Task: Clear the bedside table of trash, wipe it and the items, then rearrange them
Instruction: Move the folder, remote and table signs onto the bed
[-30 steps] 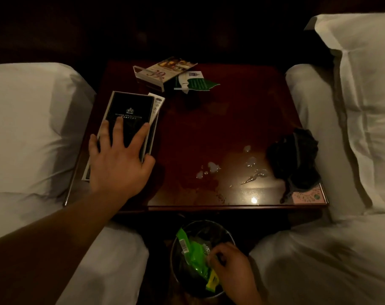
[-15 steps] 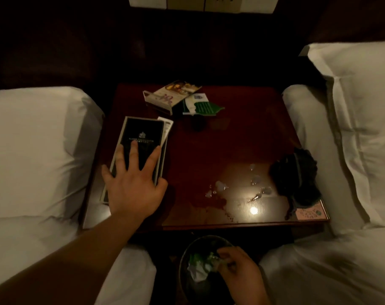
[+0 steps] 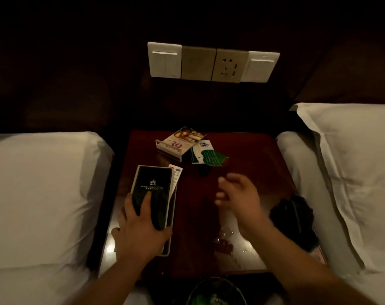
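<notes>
Your left hand (image 3: 141,225) lies flat, fingers spread, on the black folder (image 3: 153,190). Your right hand (image 3: 237,194) hovers loosely curled, blurred, seemingly empty. Take the dark cloth (image 3: 295,219) just right of that wrist and wipe the droplets (image 3: 224,241) beneath it off the bedside table (image 3: 248,155) first.

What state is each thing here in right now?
Glossy dark-red bedside table: wet with droplets near the front.
Black rectangular folder: flat, pressed by the left hand.
Right hand: above the table, loosely curled, empty.
Clear card stand: at the back, untouched.
Green-and-white leaflet: flat beside the stand.
Black crumpled cloth: bunched at the right edge.
Round bin: holds green trash.
</notes>
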{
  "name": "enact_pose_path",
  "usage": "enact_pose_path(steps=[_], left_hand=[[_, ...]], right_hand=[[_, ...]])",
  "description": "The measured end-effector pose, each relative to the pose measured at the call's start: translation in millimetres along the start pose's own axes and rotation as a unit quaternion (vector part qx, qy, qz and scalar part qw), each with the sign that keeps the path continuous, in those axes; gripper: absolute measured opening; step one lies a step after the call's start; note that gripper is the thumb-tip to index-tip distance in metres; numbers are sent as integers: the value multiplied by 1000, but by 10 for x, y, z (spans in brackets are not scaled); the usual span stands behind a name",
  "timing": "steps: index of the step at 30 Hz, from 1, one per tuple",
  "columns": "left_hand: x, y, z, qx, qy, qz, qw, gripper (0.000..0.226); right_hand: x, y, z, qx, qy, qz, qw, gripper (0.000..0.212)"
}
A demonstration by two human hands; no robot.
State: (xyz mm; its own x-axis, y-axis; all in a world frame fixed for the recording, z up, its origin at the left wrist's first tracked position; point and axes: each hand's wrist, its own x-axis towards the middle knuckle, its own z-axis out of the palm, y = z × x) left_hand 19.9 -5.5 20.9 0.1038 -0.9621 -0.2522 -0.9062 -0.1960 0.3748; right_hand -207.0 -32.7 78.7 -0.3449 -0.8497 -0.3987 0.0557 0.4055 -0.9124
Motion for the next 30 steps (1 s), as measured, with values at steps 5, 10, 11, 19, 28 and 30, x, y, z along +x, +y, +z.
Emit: enact_pose_path(steps=[5, 10, 11, 19, 28, 30], left_hand=[[109, -63, -58, -124, 40, -106, 986, 120], [106, 45, -102, -45, -21, -128, 990, 141], [110, 71, -100, -36, -28, -130, 990, 143], [121, 75, -98, -57, -23, -152, 986, 146], [-10, 125, -2, -163, 19, -169, 972, 142], [-12, 105, 35, -228, 25, -183, 956, 123]], right_hand=[[734, -205, 239, 107, 21, 123, 986, 63], [1008, -227, 363, 152, 55, 152, 975, 45], [1029, -217, 362, 159, 59, 155, 973, 38], [1057, -128, 255, 216, 14, 151, 965, 31], [555, 104, -25, 239, 49, 121, 962, 6], [432, 154, -81, 248, 51, 118, 960, 4]])
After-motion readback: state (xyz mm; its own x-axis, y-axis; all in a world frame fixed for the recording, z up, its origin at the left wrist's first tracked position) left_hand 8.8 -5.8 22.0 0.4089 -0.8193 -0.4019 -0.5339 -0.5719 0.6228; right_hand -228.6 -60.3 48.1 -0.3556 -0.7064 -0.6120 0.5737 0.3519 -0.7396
